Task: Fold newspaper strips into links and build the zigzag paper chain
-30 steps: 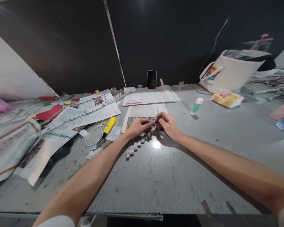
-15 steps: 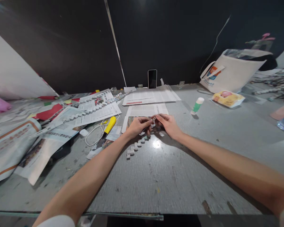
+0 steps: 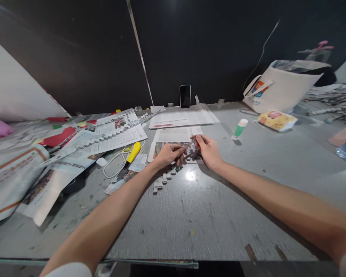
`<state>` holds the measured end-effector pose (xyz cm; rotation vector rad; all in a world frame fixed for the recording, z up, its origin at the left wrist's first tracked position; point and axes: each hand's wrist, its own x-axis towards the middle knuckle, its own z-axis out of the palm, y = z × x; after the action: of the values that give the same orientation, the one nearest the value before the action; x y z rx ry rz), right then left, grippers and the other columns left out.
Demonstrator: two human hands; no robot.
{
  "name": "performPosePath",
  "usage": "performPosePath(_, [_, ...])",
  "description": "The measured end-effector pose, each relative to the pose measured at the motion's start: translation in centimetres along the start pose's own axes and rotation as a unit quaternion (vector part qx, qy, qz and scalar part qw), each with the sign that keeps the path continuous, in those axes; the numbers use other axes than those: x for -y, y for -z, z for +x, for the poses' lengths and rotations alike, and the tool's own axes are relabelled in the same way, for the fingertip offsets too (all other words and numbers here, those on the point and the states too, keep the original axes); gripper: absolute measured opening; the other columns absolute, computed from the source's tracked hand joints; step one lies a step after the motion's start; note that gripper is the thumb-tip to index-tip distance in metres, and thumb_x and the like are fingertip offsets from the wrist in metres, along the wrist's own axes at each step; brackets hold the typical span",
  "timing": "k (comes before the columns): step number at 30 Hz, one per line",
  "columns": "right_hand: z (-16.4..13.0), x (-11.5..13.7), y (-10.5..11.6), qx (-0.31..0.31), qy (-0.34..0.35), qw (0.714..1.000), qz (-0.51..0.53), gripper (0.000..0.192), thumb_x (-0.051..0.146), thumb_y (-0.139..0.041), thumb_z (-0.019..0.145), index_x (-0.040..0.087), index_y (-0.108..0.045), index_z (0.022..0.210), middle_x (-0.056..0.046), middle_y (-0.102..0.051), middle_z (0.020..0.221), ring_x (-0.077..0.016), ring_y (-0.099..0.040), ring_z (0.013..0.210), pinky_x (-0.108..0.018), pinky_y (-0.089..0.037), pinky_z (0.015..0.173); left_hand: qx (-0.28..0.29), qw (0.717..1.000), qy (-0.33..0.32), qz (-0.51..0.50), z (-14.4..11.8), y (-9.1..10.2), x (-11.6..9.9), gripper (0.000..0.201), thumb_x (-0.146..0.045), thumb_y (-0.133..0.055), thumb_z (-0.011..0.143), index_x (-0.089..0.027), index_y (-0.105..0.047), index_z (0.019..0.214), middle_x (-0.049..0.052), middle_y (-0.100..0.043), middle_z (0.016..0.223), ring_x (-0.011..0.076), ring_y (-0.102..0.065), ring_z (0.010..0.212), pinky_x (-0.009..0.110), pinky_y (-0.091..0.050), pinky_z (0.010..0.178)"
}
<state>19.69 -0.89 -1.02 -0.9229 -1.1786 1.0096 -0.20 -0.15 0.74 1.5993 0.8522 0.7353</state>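
Two bare forearms reach away from the viewer across a grey, scuffed desk [image 3: 207, 215], and the hands meet near its middle. Between them runs a narrow folded strip of printed newspaper [image 3: 189, 145], held just above the desk. The left hand [image 3: 168, 154] has its fingers curled, thumb and forefinger pressed together on the strip's near-left end. The right hand [image 3: 208, 150] likewise pinches the far-right end, which sticks up a little past the fingertips.

Judging from this, the strip is being creased or linked onto a chain; it would go best with the strip kept taut, the edges aligned, and the fold pressed flat with the thumb.

A chain of small folded grey paper links [image 3: 164, 179] trails from under the left hand toward the near left. Beneath the hands lies a cut sheet of newspaper [image 3: 175, 135]. To the left lie a yellow-handled utility knife [image 3: 132, 154] and a white cable [image 3: 113, 163]. To the far right, well apart, stands a green and white glue stick [image 3: 240, 129].
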Motion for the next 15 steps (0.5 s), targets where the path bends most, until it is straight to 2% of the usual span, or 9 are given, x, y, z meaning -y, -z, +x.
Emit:
performPosePath(3, [0.2,-0.5,0.2,-0.031,0.021,0.999,0.009,0.030,0.055,-0.071,0.094,0.026,-0.077,0.093,0.003,-0.049,0.066,-0.0136,-0.041,0.058,-0.027,-0.036,0.051,0.000,1.000,0.005,-0.002,0.0,0.0,-0.1,0.054,-0.068,-0.071,0.089,-0.014,-0.071,0.083,0.004,-0.067,0.057,0.0111,-0.058,0.043,0.023,-0.042,0.046])
performPosePath(8, [0.1,0.0,0.0,0.018,0.018,1.000,0.017,0.034,0.058,-0.068,0.096,0.025,-0.076,0.097,0.003,-0.053,0.067,-0.0127,-0.044,0.058,-0.027,-0.038,0.053,-0.005,1.000,0.000,-0.015,-0.1,0.0,0.3,0.054,-0.067,-0.072,0.089,-0.014,-0.069,0.083,0.004,-0.068,0.060,0.0112,-0.060,0.045,0.022,-0.042,0.047])
performPosePath(12, [-0.3,0.5,-0.3,0.110,-0.006,0.991,-0.070,0.042,0.058,-0.077,0.089,0.021,-0.068,0.070,0.002,-0.052,0.060,-0.0126,-0.044,0.057,-0.029,-0.039,0.055,0.009,1.000,-0.010,-0.018,0.0,0.2,0.9,0.052,-0.065,-0.070,0.092,-0.014,-0.071,0.088,0.004,-0.068,0.063,0.0114,-0.062,0.047,0.022,-0.044,0.048])
performPosePath(15, [-0.3,0.3,-0.3,0.111,-0.005,0.990,-0.085,0.048,0.060,-0.076,0.089,0.021,-0.064,0.064,0.001,-0.051,0.058,-0.0129,-0.041,0.056,-0.029,-0.038,0.053,0.019,1.000,-0.011,-0.014,0.1,0.1,0.9,0.050,-0.063,-0.068,0.094,-0.014,-0.071,0.090,0.004,-0.069,0.064,0.0114,-0.063,0.049,0.022,-0.045,0.050])
